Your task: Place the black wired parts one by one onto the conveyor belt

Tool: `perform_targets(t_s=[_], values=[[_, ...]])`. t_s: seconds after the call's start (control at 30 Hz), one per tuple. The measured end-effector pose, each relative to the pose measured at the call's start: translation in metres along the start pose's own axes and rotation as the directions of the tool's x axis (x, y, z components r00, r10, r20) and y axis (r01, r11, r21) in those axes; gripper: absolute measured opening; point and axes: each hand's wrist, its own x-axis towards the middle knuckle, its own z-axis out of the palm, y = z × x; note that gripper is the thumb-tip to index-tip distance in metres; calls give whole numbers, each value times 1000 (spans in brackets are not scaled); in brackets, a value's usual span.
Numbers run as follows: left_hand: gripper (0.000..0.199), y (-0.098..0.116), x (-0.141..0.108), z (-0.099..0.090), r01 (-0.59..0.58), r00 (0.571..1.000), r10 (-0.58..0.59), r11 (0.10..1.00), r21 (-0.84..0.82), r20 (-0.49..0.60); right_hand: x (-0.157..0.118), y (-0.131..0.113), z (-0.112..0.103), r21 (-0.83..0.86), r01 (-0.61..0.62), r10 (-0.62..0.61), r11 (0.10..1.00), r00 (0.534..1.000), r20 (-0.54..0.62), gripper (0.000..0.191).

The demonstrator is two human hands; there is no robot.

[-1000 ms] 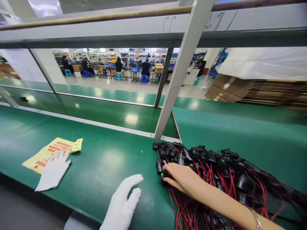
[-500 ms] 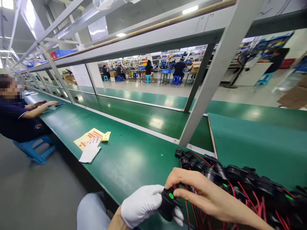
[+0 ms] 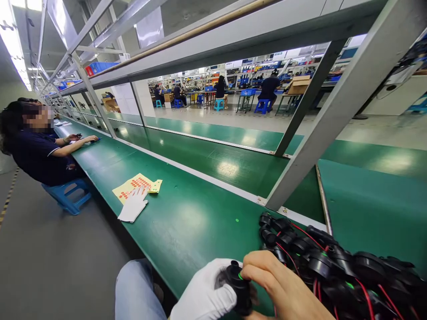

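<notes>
My left hand (image 3: 207, 295), in a white glove, is wrapped round a black round plastic part (image 3: 240, 293) with a short nozzle on top. A green dot sticker shows on the part, partly covered by fingers. My bare right hand (image 3: 278, 282) grips the same part from the right, its fingertips at the green dot. Close by on the right lies a heap of similar black parts (image 3: 320, 264) with red wires, some bearing green dots.
A loose white glove (image 3: 133, 206) lies on a yellow sticker sheet (image 3: 128, 183) with red dots, on the green bench (image 3: 187, 240). A slanted metal post (image 3: 300, 164) rises beyond the heap. A co-worker (image 3: 36, 146) sits on a blue stool at the left.
The black part has been turned in my hands; its nozzle now points up and the green dot shows less. My left thumb now lies across its front. The view has shifted right-to-left slightly.
</notes>
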Motion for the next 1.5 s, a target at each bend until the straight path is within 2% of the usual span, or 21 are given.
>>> perform_targets(t_s=[0.1,0.17,0.27,0.33,0.4,0.47,0.53,0.6,0.73,0.83,0.9,0.97,1.0,1.07,1.13,1.17,1.23,1.3,1.33,1.4,1.5], values=[[44,2,0,0,10,999,-8,998,60,-39,5,0,-5,0,24,-24,1000,1000,17,48],[47,0,0,-2,28,999,-28,999,16,-34,8,0,-6,72,2,-5,997,999,42,46],[56,-6,1,-3,113,994,-113,986,-119,8,9,2,-1,252,-152,130,956,986,101,45],[58,-12,3,-1,136,990,-137,958,-251,12,8,6,4,361,-332,293,871,943,160,44],[60,-18,7,4,153,986,-164,878,-454,16,7,11,8,466,-473,420,747,880,221,34],[62,-23,10,11,202,972,-233,729,-654,41,8,14,9,551,-547,479,630,833,278,21],[61,-26,12,19,234,953,-296,579,-781,66,11,16,9,597,-584,511,550,801,312,30],[56,-26,13,24,228,944,-321,465,-855,77,13,17,9,599,-619,547,509,769,330,42],[52,-27,14,28,183,952,-289,288,-940,96,14,18,10,566,-666,592,485,727,348,53],[50,-26,16,29,236,940,-304,257,-937,153,13,17,8,546,-675,608,496,719,338,51],[49,-25,17,30,262,930,-338,339,-903,143,13,14,4,523,-666,601,531,732,321,37],[54,-23,17,30,200,951,-306,488,-850,48,12,11,-1,466,-654,594,596,750,291,19],[57,-23,17,29,145,966,-260,575,-805,-12,11,10,-3,435,-632,581,642,770,262,23],[58,-21,16,25,53,985,-144,774,-631,-94,9,10,-6,399,-508,488,763,858,160,37],[53,-18,13,16,17,986,-72,938,-345,-148,7,13,-7,387,-290,290,875,955,61,48],[49,-17,11,12,6,981,-40,983,-181,-188,6,15,-7,386,-202,204,900,978,35,53],[40,-14,6,4,-42,957,73,992,115,-282,4,18,-7,390,-141,144,910,989,22,61],[34,-12,1,-1,-138,915,249,933,332,-317,3,19,-7,395,-192,197,898,980,29,65],[32,-12,-1,-3,-194,896,331,892,409,-297,3,19,-6,396,-218,225,892,974,30,65],[31,-13,-2,-3,-283,857,450,817,502,-250,3,16,-6,393,-223,234,892,972,22,62],[38,-15,-1,-4,-349,822,535,745,568,-196,5,10,-4,396,-185,209,900,978,-18,66]])
